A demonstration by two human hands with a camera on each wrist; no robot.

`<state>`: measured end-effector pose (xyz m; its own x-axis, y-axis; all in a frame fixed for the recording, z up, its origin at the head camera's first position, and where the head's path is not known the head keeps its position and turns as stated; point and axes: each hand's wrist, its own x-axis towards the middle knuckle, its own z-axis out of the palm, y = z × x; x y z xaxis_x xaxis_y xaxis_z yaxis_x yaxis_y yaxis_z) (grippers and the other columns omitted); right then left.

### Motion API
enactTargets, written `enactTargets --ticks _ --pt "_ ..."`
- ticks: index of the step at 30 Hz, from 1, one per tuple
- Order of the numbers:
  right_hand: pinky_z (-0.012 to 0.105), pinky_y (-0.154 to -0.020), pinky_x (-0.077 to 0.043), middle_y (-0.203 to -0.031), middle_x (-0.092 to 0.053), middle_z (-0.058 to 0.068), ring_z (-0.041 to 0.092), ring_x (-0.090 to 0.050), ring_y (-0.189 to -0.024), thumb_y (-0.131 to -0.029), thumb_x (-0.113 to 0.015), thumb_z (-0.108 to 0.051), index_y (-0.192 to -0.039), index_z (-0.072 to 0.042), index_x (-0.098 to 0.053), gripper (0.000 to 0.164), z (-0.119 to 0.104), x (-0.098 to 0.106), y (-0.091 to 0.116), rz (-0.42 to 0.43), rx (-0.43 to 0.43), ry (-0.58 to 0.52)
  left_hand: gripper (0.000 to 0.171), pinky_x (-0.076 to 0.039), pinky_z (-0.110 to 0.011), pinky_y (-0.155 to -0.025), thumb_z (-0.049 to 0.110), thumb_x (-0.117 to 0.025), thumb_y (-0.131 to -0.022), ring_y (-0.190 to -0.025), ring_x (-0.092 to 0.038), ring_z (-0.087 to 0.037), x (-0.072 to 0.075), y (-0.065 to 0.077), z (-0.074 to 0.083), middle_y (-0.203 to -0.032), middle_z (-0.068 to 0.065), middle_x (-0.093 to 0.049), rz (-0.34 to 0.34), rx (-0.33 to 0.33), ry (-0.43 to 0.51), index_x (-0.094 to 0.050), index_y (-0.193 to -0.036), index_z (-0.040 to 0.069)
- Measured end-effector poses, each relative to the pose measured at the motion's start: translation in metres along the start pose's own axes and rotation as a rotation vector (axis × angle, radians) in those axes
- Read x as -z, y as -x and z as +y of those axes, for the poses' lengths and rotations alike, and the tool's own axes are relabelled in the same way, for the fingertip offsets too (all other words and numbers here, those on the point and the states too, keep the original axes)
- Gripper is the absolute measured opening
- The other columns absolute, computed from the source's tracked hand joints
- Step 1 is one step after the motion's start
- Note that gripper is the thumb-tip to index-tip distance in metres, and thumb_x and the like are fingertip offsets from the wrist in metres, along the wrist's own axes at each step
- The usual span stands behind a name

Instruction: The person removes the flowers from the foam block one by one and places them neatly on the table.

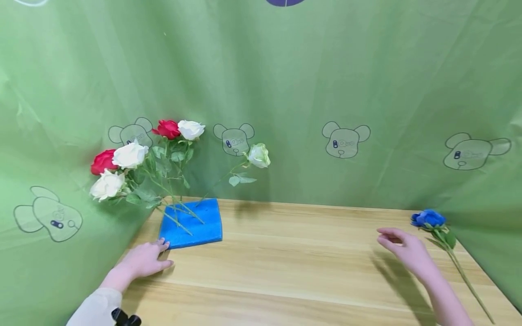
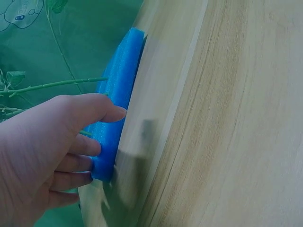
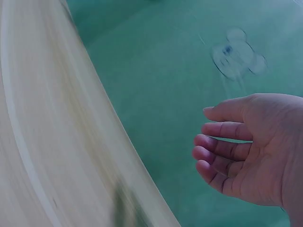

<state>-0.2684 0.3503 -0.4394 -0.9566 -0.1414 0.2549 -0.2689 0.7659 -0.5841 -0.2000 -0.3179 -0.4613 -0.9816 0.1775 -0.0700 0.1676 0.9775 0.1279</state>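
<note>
A blue foam block (image 1: 191,224) lies at the back left of the wooden table (image 1: 285,267), with several red, white and pale green roses (image 1: 130,156) stuck into it. My left hand (image 1: 147,258) rests on the table with its fingertips touching the block's near edge (image 2: 111,142). My right hand (image 1: 401,249) hovers over the right side of the table, fingers loosely curved and empty (image 3: 236,146). A blue rose (image 1: 428,218) lies on the table just right of that hand, its long stem (image 1: 465,276) running toward the near edge.
Green cloth (image 1: 285,90) printed with bear faces hangs close behind and along both sides of the table. Bare wood stretches between my two hands.
</note>
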Motion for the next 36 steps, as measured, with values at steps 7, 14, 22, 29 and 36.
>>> enactTargets --ticks 7,14,22,29,36 --pt "0.023 -0.077 -0.052 -0.107 -0.071 0.013 0.028 -0.065 -0.100 -0.095 -0.063 -0.026 -0.123 -0.001 -0.064 0.037 -0.041 -0.035 -0.022 -0.082 0.055 -0.037 0.075 -0.044 -0.063 -0.101 0.055 -0.064 -0.085 -0.125 -0.050 -0.052 -0.002 0.000 0.000 -0.141 -0.031 -0.049 0.004 0.007 0.013 -0.056 -0.133 -0.002" --pt "0.025 -0.078 -0.054 -0.103 -0.072 0.011 0.028 -0.067 -0.097 -0.093 -0.065 -0.020 -0.120 -0.001 -0.065 0.033 -0.073 -0.074 -0.041 -0.137 0.117 -0.136 0.073 -0.048 -0.062 -0.096 0.054 -0.066 -0.084 -0.116 -0.058 -0.050 0.000 -0.004 -0.001 -0.132 -0.030 -0.057 0.038 0.010 0.032 -0.058 -0.131 -0.001" --pt "0.033 -0.086 -0.056 -0.101 -0.072 0.010 0.021 -0.065 -0.096 -0.091 -0.066 -0.014 -0.119 0.001 -0.065 0.031 -0.117 -0.116 -0.060 -0.241 0.175 -0.247 0.073 -0.054 -0.058 -0.084 0.055 -0.067 -0.082 -0.099 -0.066 -0.044 0.005 -0.005 0.000 -0.120 -0.026 -0.066 0.036 0.038 0.015 -0.055 -0.132 0.003" --pt "0.027 -0.085 -0.055 -0.102 -0.071 0.007 0.018 -0.064 -0.096 -0.091 -0.066 -0.015 -0.119 -0.001 -0.065 0.031 -0.149 -0.151 -0.073 -0.342 0.220 -0.308 0.069 -0.055 -0.057 -0.082 0.054 -0.067 -0.083 -0.098 -0.067 -0.043 0.005 -0.007 -0.001 -0.116 -0.024 -0.068 0.048 0.043 -0.005 -0.058 -0.130 0.005" --pt "0.025 -0.081 -0.055 -0.099 -0.071 0.008 0.016 -0.064 -0.092 -0.090 -0.067 -0.015 -0.117 0.001 -0.066 0.031 -0.169 -0.187 -0.086 -0.405 0.283 -0.355 0.065 -0.055 -0.057 -0.082 0.055 -0.066 -0.083 -0.100 -0.066 -0.044 0.003 -0.012 0.000 -0.117 -0.024 -0.069 0.061 0.026 -0.018 -0.063 -0.126 0.005"
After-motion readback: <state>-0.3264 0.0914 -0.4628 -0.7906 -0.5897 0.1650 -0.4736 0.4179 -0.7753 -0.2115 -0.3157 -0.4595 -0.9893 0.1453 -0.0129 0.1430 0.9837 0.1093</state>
